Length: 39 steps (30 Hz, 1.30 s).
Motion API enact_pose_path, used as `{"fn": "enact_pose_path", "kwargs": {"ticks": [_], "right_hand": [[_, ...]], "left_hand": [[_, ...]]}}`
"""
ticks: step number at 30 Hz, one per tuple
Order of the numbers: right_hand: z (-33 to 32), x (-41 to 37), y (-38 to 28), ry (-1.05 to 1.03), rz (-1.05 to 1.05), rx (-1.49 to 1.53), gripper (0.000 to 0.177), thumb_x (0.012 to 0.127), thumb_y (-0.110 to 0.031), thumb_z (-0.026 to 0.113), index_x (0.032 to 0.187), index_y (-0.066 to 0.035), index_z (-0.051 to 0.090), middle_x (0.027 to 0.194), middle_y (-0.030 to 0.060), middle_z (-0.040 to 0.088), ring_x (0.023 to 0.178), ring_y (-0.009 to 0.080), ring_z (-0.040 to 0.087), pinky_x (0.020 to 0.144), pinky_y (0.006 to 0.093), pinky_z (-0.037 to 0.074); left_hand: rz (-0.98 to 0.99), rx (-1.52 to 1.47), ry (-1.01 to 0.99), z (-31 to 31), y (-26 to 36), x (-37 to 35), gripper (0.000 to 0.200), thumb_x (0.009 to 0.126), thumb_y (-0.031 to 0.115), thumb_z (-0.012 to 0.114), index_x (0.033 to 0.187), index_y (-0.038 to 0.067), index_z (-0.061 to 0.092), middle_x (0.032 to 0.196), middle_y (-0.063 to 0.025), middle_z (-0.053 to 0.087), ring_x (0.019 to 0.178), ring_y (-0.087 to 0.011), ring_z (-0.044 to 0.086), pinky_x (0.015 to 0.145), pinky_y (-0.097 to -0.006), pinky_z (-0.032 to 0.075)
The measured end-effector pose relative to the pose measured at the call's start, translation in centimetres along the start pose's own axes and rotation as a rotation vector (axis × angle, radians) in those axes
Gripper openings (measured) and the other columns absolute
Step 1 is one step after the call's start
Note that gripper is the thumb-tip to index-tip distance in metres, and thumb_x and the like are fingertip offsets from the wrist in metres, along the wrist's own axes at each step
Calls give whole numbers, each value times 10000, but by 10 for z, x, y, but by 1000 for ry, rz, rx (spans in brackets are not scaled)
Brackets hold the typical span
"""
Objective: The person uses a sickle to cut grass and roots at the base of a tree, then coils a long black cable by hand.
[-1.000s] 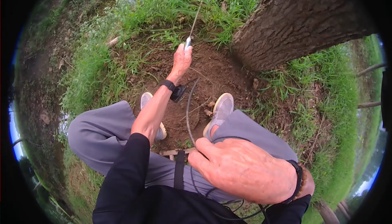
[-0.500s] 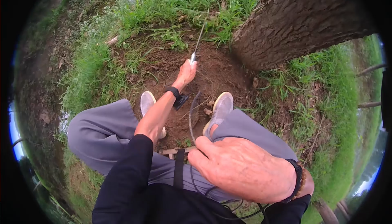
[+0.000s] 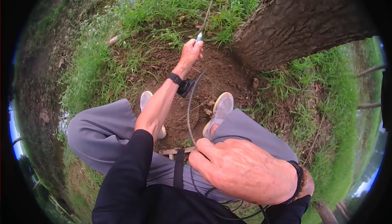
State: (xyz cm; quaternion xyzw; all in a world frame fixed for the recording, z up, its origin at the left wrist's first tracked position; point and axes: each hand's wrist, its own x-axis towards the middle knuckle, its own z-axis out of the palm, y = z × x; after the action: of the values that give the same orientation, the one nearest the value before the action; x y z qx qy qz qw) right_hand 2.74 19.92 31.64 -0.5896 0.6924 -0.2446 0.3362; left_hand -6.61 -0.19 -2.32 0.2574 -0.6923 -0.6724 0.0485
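I see the left hand [image 3: 191, 54] curled around a long thin tool [image 3: 199, 37], its tip over the grass [image 3: 241, 14]. The right hand [image 3: 245, 171] pinches a dark cord [image 3: 189, 114]. I have room over the dirt [image 3: 218, 71]; the tree trunk [image 3: 302, 24] walls off the right side.

Pale handle [image 3: 199, 37] partly hidden by left fingers [image 3: 198, 47]

The cord [image 3: 189, 116] hangs between the shoes [image 3: 222, 109], left of the trunk [image 3: 300, 24].
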Motion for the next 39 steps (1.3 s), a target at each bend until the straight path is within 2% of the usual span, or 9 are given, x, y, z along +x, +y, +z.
{"fn": "enact_pose_path", "kwargs": {"ticks": [3, 5, 7, 16, 18, 23, 31, 36, 39], "right_hand": [[-1, 1, 2, 13, 6, 11, 102, 763, -64, 562, 792, -2, 487, 741, 128, 503, 601, 239, 610, 552, 350, 496], [-1, 1, 1, 23, 14, 0, 103, 763, -62, 561, 796, 1, 487, 743, 130, 506, 599, 243, 612, 547, 351, 495], [-3, 1, 0, -29, 50, -8, 120, 768, -69, 554, 845, -5, 487, 787, 125, 501, 636, 241, 615, 570, 352, 503], [-3, -4, -2, -79, 79, -24, 163, 774, -70, 544, 916, -13, 489, 845, 122, 501, 705, 254, 631, 615, 363, 516], [-3, -6, -2, -68, 86, -18, 163, 774, -70, 543, 918, -14, 490, 844, 121, 500, 710, 257, 633, 619, 364, 517], [1, -10, -4, -63, 54, -35, 166, 767, -66, 553, 914, -18, 493, 824, 108, 495, 696, 238, 631, 609, 347, 518], [1, -6, -2, -37, 40, -21, 138, 765, -65, 556, 879, -20, 494, 791, 99, 483, 647, 225, 610, 577, 335, 510], [-1, -3, -1, -49, 60, -6, 142, 764, -70, 558, 883, -18, 498, 795, 99, 485, 647, 223, 609, 579, 340, 507], [-3, -2, 1, -50, 82, -25, 152, 765, -72, 557, 896, -17, 502, 807, 100, 492, 656, 225, 613, 589, 343, 507]], "left_hand": [[-72, -126, -130, 12, -5, 37, 270, 943, 293, 499, 802, 65, 524, 596, -6, 507, 441, -91, 462, 396, -247, 366], [-308, 293, -184, 19, -41, 55, 357, 913, 318, 498, 831, -21, 573, 725, -155, 623, 592, -285, 630, 530, -397, 482], [-95, 573, -95, 20, -74, 45, 460, 899, 374, 474, 945, -62, 613, 985, -317, 614, 985, -471, 571, 829, -499, 445], [-74, 594, -188, -17, -66, -6, 435, 904, 375, 466, 883, -43, 580, 881, -277, 626, 857, -431, 601, 723, -484, 445], [-204, 386, -119, -21, -85, -27, 443, 914, 390, 459, 826, -33, 555, 801, -257, 620, 812, -421, 604, 706, -487, 439], [-38, 534, 52, -50, -66, -93, 417, 928, 369, 477, 831, -32, 540, 768, -247, 594, 738, -389, 583, 664, -470, 425], [190, 370, 181, -3, -3, -10, 384, 947, 333, 482, 786, -15, 501, 719, -216, 551, 707, -373, 555, 648, -459, 415], [-152, 433, -52, 19, -39, 33, 439, 925, 364, 472, 849, -53, 590, 857, -295, 623, 850, -402, 626, 680, -470, 452], [-121, 573, -68, 9, -85, 13, 442, 926, 375, 462, 947, -51, 579, 914, -304, 628, 922, -437, 614, 755, -474, 466]]}}
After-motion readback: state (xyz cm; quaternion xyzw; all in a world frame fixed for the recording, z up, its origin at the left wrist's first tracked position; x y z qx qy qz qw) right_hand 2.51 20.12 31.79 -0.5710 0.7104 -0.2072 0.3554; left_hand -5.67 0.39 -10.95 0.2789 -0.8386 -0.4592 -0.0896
